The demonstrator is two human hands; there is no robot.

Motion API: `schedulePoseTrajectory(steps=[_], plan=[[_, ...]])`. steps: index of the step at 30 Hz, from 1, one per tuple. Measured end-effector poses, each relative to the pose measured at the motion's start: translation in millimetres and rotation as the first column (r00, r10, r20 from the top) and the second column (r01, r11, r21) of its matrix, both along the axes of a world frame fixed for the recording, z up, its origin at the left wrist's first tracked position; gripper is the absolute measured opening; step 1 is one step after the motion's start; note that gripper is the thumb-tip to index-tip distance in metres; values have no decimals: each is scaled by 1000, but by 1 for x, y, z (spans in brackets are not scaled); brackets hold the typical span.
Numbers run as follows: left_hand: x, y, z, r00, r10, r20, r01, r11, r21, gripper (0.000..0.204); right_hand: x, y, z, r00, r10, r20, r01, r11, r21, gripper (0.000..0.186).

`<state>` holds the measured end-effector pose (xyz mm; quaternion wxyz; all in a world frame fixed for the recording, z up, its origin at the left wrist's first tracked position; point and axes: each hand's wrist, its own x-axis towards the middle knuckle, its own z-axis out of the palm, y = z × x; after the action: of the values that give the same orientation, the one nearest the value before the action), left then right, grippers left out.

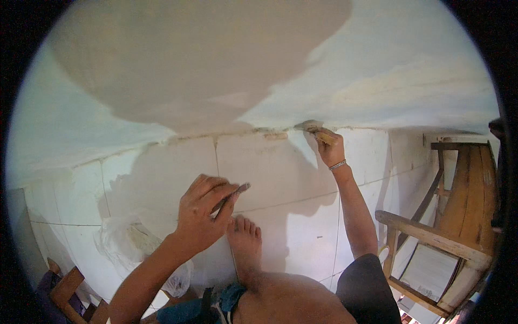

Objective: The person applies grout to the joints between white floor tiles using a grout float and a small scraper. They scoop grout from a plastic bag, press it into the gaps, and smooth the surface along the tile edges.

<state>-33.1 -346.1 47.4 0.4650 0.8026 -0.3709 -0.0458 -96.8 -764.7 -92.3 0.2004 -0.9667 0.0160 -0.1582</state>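
Scraper (319, 132) sits at the foot of the pale wall (388, 81), right by the seam (216, 135) with the tiled floor (310, 243), its long axis slanting left and away from the person. Right hand (331, 149) is the near one, curled closed on the handle. Left hand (202, 213) is well apart, lower left, pinching a small greyish tool (244, 188). Can't tell what kind, since the grip hides most of it; scraper's edge is murky too.
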Motion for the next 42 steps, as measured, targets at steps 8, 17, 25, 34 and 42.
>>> schedulePoseTrajectory(steps=[8,17,25,34,42], plan=[[-7,-30,-42,980,164,-114,-177,978,-111,15,1,-4,-2,999,-32,-31,35,993,110,10],[-4,-35,-45,971,171,-169,-186,979,-79,14,7,-1,-1,973,-116,-200,133,988,76,27],[-4,-40,-44,969,172,-176,-193,975,-109,14,7,7,0,998,61,-11,-61,998,-34,22],[-7,-47,-52,960,172,-221,-201,973,-114,12,11,17,1,996,90,9,-90,996,-1,18],[-2,-46,-73,967,217,-137,-222,975,-26,9,14,26,2,985,124,118,-124,992,-9,12]])
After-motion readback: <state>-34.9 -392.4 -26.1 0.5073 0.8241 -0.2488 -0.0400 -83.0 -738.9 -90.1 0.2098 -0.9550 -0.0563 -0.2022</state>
